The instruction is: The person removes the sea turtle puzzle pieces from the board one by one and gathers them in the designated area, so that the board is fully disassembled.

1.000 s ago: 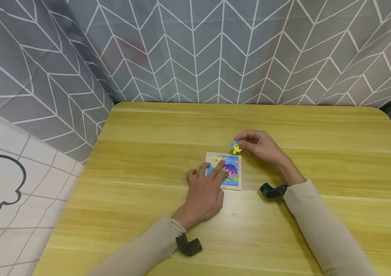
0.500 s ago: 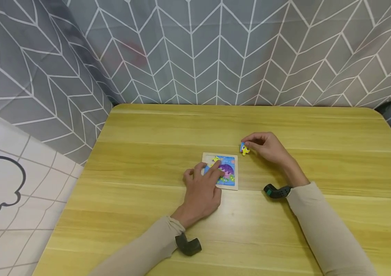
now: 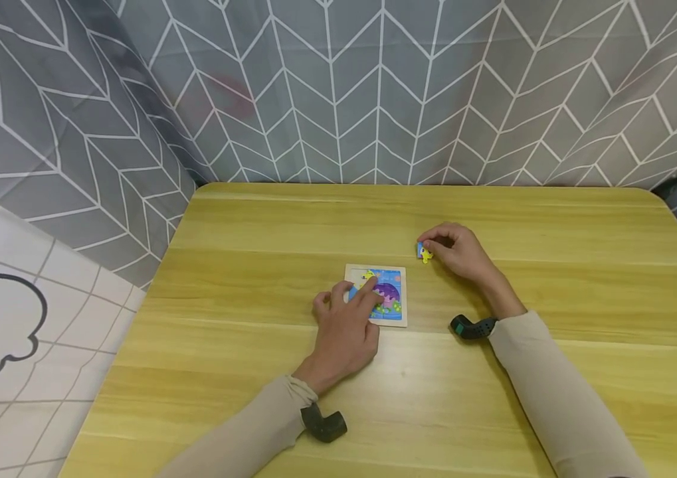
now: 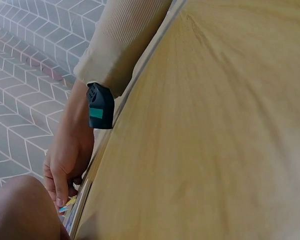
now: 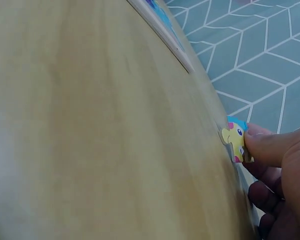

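A small square jigsaw puzzle in a pale wooden frame (image 3: 404,299) lies on the table, with a purple and blue picture in it. My left hand (image 3: 345,342) rests over its left side, fingers spread, covering part of the picture. Beyond the puzzle's upper right corner, my right hand (image 3: 458,253) pinches a yellow and blue puzzle piece (image 3: 424,252) between thumb and fingers. Up close in the right wrist view, the puzzle piece (image 5: 235,140) shows a printed eye and pink spots, tilted up near the table surface. Its far side is hidden by the fingers.
The wood-grain table (image 3: 254,265) extends around the puzzle to rounded back corners. A grey patterned curtain (image 3: 338,93) hangs behind its back edge, and a white cloth with gridlines (image 3: 75,318) is on the left. Black wrist devices (image 3: 323,425) sit at both cuffs.
The puzzle and my left hand have slid slightly left. My right hand, still pinching the piece, has moved a little right, away from the frame, and the piece has turned somewhat.
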### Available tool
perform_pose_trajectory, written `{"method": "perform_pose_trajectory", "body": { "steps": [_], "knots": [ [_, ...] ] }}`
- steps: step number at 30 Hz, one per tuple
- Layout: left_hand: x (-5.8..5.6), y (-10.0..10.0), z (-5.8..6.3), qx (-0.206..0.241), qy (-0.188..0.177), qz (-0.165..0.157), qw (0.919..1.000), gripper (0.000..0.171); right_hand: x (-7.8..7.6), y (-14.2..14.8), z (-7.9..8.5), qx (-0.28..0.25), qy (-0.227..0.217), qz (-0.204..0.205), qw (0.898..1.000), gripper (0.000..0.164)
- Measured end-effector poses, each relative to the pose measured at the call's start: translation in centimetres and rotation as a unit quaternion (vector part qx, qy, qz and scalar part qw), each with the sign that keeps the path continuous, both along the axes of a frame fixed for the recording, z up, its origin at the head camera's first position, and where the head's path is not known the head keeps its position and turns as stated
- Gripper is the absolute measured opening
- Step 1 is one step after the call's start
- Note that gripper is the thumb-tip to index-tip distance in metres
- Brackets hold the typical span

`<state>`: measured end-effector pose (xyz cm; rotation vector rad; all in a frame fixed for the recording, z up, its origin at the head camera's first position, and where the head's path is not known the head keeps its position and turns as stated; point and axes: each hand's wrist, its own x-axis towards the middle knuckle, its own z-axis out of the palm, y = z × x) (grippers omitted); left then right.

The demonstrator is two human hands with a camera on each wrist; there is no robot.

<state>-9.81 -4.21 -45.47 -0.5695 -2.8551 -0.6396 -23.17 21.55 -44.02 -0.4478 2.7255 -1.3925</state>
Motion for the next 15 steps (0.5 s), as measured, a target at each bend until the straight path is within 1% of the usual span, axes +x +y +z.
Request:
{"method": "perform_pose_trajectory", "body": {
  "steps": [4, 7, 15],
  "knots": [
    [0.0, 0.0, 0.0, 0.002, 0.004, -0.001, 1.0, 0.041, -0.5, 0.0, 0.0, 0.024, 0.008, 0.0, 1.0, 0.02],
    [0.0, 0.0, 0.0, 0.004, 0.007, -0.001, 1.0, 0.041, -1.0, 0.0, -0.1, 0.032, 0.024, 0.005, 0.999, 0.019],
    [0.0, 0.0, -0.1, 0.011, 0.011, -0.002, 0.9999, 0.043, -1.8, -0.2, -0.6, 0.028, 0.082, -0.001, 0.996, 0.016]
  ]
}}
